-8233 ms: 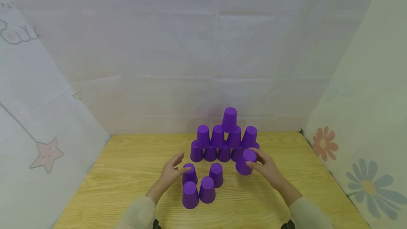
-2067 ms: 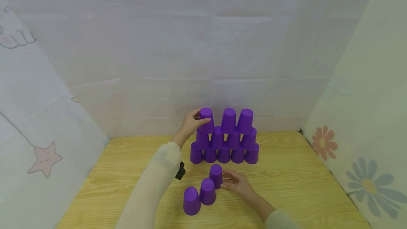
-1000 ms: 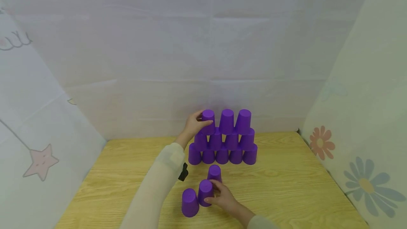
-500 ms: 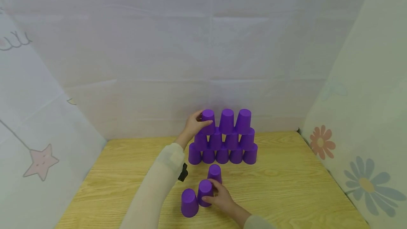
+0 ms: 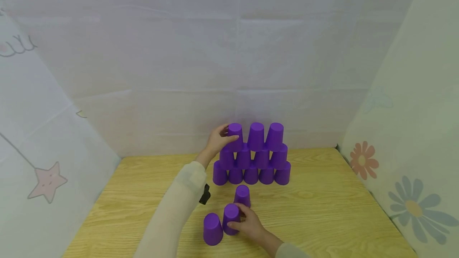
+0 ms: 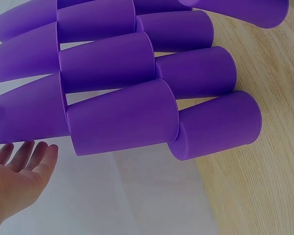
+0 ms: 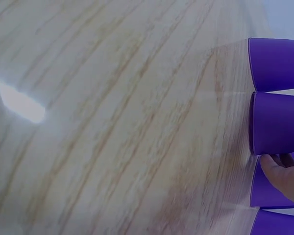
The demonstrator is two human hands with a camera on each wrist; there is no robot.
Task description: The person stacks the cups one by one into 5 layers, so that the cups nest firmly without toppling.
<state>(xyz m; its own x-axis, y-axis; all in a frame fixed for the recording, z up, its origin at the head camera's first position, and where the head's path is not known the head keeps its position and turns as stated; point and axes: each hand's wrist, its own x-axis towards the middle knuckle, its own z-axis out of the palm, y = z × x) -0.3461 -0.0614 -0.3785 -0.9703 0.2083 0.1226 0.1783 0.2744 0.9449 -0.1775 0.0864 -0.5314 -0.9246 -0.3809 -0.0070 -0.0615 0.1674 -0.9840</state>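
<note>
Upside-down purple cups form a three-row wall at the back. My left hand holds the cup at the top row's left end, thumb in front and fingers behind. In the left wrist view, fingers lie along that cup. On the table nearer me, my right hand grips an upside-down cup between thumb and fingers. Another cup stands just left of it, and one more behind it. The right wrist view catches the right hand at its edge, against a cup.
Wood-grain table spreads out on both sides of the cups. Behind the wall hangs a pale cloth, with patterned cloth panels at left and right. A black strap piece shows under the left wrist.
Since the oldest frame, the top row grew from one cup to three, one set by the left hand. The right hand moved from the rear loose cup onto the middle one; lately both hands stay put.
</note>
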